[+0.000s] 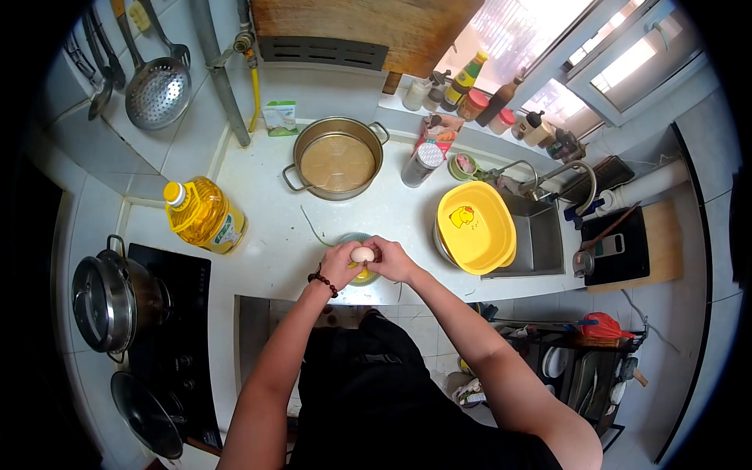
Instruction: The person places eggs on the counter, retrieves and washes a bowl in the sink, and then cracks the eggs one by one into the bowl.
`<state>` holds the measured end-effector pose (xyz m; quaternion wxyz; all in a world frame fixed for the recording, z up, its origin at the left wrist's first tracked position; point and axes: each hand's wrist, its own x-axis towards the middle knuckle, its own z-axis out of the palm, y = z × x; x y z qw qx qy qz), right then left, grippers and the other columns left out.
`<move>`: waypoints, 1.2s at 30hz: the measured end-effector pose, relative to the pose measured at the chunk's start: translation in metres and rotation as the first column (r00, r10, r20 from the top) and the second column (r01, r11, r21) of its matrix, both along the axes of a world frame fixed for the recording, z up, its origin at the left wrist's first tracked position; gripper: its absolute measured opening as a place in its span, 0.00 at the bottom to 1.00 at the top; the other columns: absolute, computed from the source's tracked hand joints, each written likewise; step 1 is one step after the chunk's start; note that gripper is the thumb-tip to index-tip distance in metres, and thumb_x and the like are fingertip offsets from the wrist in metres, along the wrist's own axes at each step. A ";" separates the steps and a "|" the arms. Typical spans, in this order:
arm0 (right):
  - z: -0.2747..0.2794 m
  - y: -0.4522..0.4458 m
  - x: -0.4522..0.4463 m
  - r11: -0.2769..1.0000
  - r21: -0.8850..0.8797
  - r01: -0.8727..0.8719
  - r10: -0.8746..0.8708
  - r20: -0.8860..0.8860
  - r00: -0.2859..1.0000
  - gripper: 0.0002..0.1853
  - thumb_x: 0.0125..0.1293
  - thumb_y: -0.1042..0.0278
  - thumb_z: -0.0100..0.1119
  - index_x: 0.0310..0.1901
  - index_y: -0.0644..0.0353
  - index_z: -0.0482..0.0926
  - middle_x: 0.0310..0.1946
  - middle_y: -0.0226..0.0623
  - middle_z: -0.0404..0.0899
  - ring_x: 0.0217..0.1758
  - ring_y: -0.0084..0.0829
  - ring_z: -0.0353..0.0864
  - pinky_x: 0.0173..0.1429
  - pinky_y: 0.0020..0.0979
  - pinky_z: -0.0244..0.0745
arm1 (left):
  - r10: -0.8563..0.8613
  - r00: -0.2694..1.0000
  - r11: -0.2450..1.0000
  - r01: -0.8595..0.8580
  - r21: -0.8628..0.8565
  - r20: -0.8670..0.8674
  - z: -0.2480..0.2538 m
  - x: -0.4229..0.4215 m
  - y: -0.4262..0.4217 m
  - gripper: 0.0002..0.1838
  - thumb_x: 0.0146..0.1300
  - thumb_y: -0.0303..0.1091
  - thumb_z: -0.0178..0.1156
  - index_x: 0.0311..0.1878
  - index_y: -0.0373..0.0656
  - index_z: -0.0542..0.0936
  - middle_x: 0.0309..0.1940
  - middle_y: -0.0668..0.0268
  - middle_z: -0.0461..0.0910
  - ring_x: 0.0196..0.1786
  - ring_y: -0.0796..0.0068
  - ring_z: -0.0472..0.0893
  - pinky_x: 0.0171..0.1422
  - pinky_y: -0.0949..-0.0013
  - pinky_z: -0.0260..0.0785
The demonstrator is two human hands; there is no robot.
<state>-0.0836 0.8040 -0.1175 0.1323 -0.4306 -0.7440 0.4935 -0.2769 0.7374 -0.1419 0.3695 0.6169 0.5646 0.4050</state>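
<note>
Both of my hands hold one pale egg just above a small bowl near the counter's front edge. My left hand, with a dark bead bracelet on its wrist, grips the egg from the left. From the other side my right hand closes its fingers on the same egg. Some yellow shows in the bowl below, and the hands cover much of the rest. Whether the shell is cracked cannot be made out. A thin green stalk lies on the counter just behind the bowl.
A steel pot stands behind the bowl, with a grey-silver canister to its right. The yellow basin sits beside the sink. An oil jug stands left, near the black stove. Bottles line the windowsill.
</note>
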 end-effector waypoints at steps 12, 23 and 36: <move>0.005 0.005 0.000 0.999 0.004 -0.042 0.042 0.065 0.997 0.23 0.58 0.68 0.76 0.55 0.62 0.80 0.42 0.49 0.89 0.44 0.42 0.90 0.52 0.38 0.84 | -0.008 1.000 1.000 0.009 -0.016 0.008 -0.006 -0.002 0.004 0.19 0.56 0.30 0.74 0.51 0.43 0.82 0.41 0.52 0.86 0.44 0.49 0.87 0.49 0.54 0.81; -0.003 0.009 0.001 0.997 -0.025 -0.068 0.071 0.118 0.991 0.23 0.56 0.74 0.73 0.55 0.60 0.83 0.41 0.50 0.89 0.45 0.45 0.90 0.54 0.39 0.84 | -0.090 0.995 0.991 0.085 -0.099 -0.047 -0.004 -0.011 0.001 0.21 0.59 0.22 0.70 0.57 0.39 0.83 0.49 0.52 0.87 0.52 0.57 0.89 0.58 0.63 0.84; 0.026 0.013 -0.006 0.992 0.049 -0.118 0.109 0.165 0.980 0.23 0.57 0.76 0.72 0.57 0.59 0.83 0.46 0.51 0.89 0.50 0.50 0.89 0.58 0.42 0.83 | -0.104 0.983 0.995 0.104 -0.011 -0.150 0.009 -0.022 0.008 0.23 0.56 0.20 0.68 0.57 0.41 0.84 0.51 0.53 0.85 0.52 0.52 0.85 0.58 0.59 0.82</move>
